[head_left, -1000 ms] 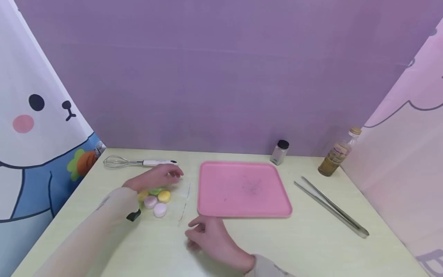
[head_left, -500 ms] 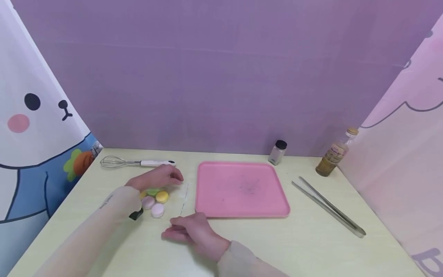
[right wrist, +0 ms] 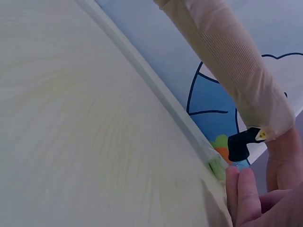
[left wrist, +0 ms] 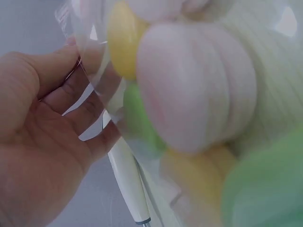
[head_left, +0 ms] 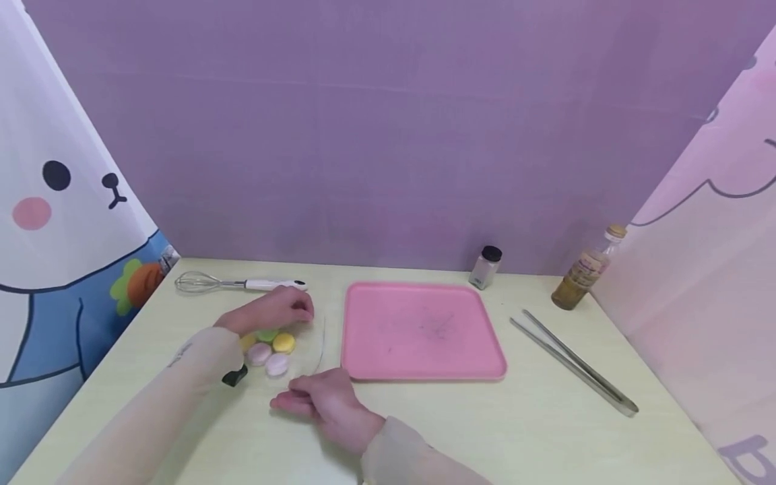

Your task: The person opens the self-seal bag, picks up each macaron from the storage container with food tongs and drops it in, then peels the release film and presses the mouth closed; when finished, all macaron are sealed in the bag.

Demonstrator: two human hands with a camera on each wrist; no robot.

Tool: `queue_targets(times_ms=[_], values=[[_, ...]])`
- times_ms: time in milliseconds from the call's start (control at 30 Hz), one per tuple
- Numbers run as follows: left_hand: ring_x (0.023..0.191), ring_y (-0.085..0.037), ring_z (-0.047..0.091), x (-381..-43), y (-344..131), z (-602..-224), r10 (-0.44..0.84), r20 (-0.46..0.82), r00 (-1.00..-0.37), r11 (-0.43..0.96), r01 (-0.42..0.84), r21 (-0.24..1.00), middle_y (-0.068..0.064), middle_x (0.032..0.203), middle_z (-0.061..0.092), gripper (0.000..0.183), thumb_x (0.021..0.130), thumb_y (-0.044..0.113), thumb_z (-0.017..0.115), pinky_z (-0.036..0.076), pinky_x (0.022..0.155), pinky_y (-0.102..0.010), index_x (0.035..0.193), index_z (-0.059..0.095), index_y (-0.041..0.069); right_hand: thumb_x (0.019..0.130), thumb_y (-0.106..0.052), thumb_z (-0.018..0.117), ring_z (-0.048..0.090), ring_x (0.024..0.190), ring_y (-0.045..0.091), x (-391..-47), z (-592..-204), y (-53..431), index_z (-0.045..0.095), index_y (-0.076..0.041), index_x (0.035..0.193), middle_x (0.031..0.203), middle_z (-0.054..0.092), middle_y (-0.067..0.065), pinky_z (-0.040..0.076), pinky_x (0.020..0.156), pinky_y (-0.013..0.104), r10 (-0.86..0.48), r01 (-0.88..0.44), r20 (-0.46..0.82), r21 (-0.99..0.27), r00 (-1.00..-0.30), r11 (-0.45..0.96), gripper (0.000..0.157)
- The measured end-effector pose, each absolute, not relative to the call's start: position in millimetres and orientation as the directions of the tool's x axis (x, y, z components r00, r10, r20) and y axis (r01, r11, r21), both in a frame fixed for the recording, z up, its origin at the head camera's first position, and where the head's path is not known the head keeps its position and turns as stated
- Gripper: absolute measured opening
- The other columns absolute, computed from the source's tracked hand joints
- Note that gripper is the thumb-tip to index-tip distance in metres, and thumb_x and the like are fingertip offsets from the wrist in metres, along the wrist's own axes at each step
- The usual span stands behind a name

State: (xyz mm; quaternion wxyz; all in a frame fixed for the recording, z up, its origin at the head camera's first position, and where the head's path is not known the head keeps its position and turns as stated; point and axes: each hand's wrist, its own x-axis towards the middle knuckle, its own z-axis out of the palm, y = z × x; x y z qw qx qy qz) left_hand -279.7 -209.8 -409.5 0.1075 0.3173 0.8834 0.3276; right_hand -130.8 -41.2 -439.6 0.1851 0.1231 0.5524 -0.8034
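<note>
My left hand (head_left: 267, 311) pinches the upper edge of a clear plastic bag between thumb and forefinger; the left wrist view shows the film running into the pinch. Inside are several macarons in lilac, yellow and green, among them a lilac macaron (left wrist: 184, 87) and a yellow macaron (head_left: 283, 343). My right hand (head_left: 330, 407) is at the bag's lower right corner, its fingers pointing left. In the right wrist view two fingers (right wrist: 247, 194) of it are straight. The thumb's contact with the film is hidden, so I cannot tell if it grips the corner.
A pink tray (head_left: 424, 367) lies just right of the bag. Behind my left hand is a whisk (head_left: 267, 285). Farther right are a small black-capped jar (head_left: 486, 268), metal tongs (head_left: 572, 364) and a corked bottle (head_left: 582, 276). A purple backdrop closes the table's far side.
My right hand has moved left from below the tray to the bag's corner. My left hand has drawn slightly left, and the bag's right edge has shifted left and now curves.
</note>
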Motion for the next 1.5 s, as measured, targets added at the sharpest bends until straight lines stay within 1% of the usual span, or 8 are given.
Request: queue_targets(times_ms=[200,367,500,633,900,1200,1400,1500], values=[[0.085,-0.021,0.061,-278,-219,-406,0.615,0.056,-0.787,0.525,0.461,0.715,-0.005,0.092,0.069,0.011,0.1,0.011,0.065,0.053,0.078,-0.037,0.101,0.072,0.003,0.088,0.009,0.065,0.074,0.081,0.04,-126,-431,-19,0.064,0.015,0.096,0.082,0.071,0.028,0.061,0.073,0.039,-0.239,0.364,-0.313,-0.907,-0.919,-0.211,0.01],[0.09,-0.028,0.064,-270,-224,-401,0.588,0.064,-0.806,0.447,0.39,0.805,-0.011,0.093,0.07,0.016,0.102,0.014,0.062,0.053,0.088,-0.049,0.104,0.07,0.0,0.088,0.007,0.064,0.075,0.075,0.032,-124,-417,7,0.069,0.014,0.094,0.078,0.073,0.018,0.061,0.07,0.035,-0.254,0.19,-0.182,-0.982,-0.95,-0.006,0.01],[0.097,-0.037,0.065,-257,-223,-392,0.563,0.064,-0.824,0.378,0.326,0.866,-0.011,0.095,0.069,0.015,0.102,0.02,0.063,0.051,0.094,-0.054,0.104,0.069,0.005,0.085,-0.002,0.072,0.072,0.07,0.018,-121,-402,29,0.074,0.001,0.088,0.075,0.073,0.004,0.059,0.066,0.028,-0.227,-0.003,-0.052,-0.972,-0.973,0.235,0.004],[0.097,-0.041,0.065,-239,-221,-379,0.511,0.144,-0.847,0.278,0.322,0.905,-0.013,0.096,0.069,0.013,0.101,0.019,0.066,0.053,0.093,-0.048,0.105,0.069,0.008,0.086,-0.012,0.076,0.069,0.074,0.01,-118,-381,52,0.076,-0.008,0.086,0.078,0.073,-0.005,0.057,0.069,0.024,-0.222,-0.181,0.098,-0.9,-0.97,0.396,0.004],[0.089,-0.03,0.067,-193,-208,-358,0.417,0.308,-0.855,0.124,0.389,0.913,-0.016,0.098,0.068,0.012,0.101,0.012,0.064,0.055,0.089,-0.031,0.107,0.067,0.003,0.087,-0.002,0.073,0.072,0.079,0.012,-111,-349,92,0.074,-0.003,0.088,0.086,0.075,0.003,0.059,0.071,0.025,-0.216,-0.375,0.311,-0.829,-0.926,0.414,0.002],[0.096,-0.026,0.071,-154,-176,-356,0.372,0.463,-0.805,-0.075,0.471,0.879,-0.015,0.104,0.072,0.008,0.101,-0.001,0.059,0.057,0.087,-0.038,0.106,0.066,-0.002,0.093,0.001,0.07,0.072,0.087,0.018,-114,-343,130,0.073,-0.008,0.094,0.095,0.075,0.0,0.059,0.078,0.03,-0.166,-0.517,0.49,-0.794,-0.856,0.319,0.009],[0.092,-0.018,0.071,-135,-151,-371,0.26,0.389,-0.884,-0.122,0.37,0.921,-0.006,0.094,0.074,0.008,0.102,0.004,0.059,0.058,0.085,-0.034,0.104,0.062,-0.004,0.1,-0.008,0.064,0.073,0.085,0.028,-114,-349,149,0.068,-0.001,0.099,0.096,0.075,0.011,0.06,0.078,0.038,-0.205,-0.493,0.464,-0.861,-0.862,0.128,0.008],[0.097,-0.025,0.073,-130,-137,-382,0.246,0.297,-0.923,-0.196,0.253,0.948,-0.011,0.097,0.076,0.015,0.104,0.01,0.058,0.056,0.09,-0.039,0.105,0.059,-0.005,0.1,-0.005,0.063,0.073,0.082,0.03,-116,-355,156,0.065,0.006,0.098,0.092,0.075,0.017,0.06,0.076,0.042,-0.207,-0.434,0.41,-0.896,-0.888,0.088,0.012]])
